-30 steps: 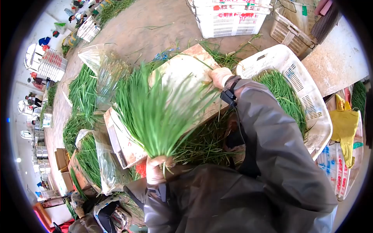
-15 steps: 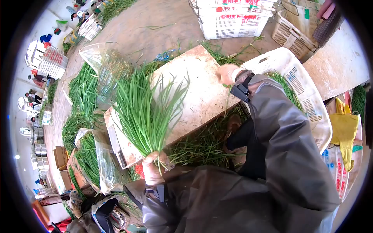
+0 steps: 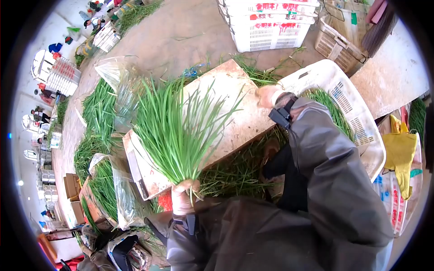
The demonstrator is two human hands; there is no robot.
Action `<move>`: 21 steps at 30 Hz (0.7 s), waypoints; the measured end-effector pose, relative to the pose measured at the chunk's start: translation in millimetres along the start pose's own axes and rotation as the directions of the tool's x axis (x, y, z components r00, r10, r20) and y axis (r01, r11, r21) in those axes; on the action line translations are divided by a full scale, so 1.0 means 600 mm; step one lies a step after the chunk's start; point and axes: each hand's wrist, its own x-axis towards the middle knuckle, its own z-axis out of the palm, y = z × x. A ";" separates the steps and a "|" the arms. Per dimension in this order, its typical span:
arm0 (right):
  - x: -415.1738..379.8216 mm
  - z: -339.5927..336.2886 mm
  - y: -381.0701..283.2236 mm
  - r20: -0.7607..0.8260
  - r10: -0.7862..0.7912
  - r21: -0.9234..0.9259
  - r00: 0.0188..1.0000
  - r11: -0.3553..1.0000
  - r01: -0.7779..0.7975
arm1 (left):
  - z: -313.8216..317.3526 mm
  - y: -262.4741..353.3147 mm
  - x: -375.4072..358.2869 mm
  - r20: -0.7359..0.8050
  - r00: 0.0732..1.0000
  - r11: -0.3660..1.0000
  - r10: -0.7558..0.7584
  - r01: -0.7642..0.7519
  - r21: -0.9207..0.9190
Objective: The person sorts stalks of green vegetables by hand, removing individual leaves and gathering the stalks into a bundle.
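Observation:
A bunch of long green leafy stalks (image 3: 181,131) fans out over a worn white board (image 3: 226,90). My left hand (image 3: 184,192) is wrapped round its lower ends near the board's front edge. At the board's right edge is my right hand (image 3: 267,95), beside the white basket; its fingers are too blurred and turned away to tell whether they hold anything. A knife (image 3: 134,171) lies along the board's left edge, apart from my left hand.
On the right, a white basket (image 3: 323,67) holds more greens. Stacked white crates (image 3: 271,34) stand behind the board. Bagged greens (image 3: 103,185) lie to the left, and cut stalks (image 3: 235,176) litter the floor below. A person's legs (image 3: 121,248) show at lower left.
The bunch and my left hand have shifted slightly right, and the leaves spread wider over the board. My right hand has moved a little right and down.

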 end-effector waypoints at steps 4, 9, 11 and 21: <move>-0.046 -0.015 -0.060 0.305 -0.284 -0.054 0.909 0.948 0.315 | 0.028 0.002 -0.003 0.025 1.000 0.997 -0.017 0.015 0.080; -0.116 0.023 -0.150 0.488 -0.567 0.226 0.663 0.816 0.532 | 0.035 -0.006 -0.002 0.030 0.999 0.999 -0.020 0.020 0.025; -0.149 0.022 -0.176 0.491 -0.620 0.331 0.612 0.783 0.527 | 0.024 -0.015 0.001 0.055 0.998 1.000 -0.023 0.022 0.020; -0.212 -0.095 -0.145 -0.217 -0.269 0.970 0.938 -0.172 0.175 | 0.030 -0.017 -0.012 0.159 0.987 0.999 -0.034 0.029 0.035</move>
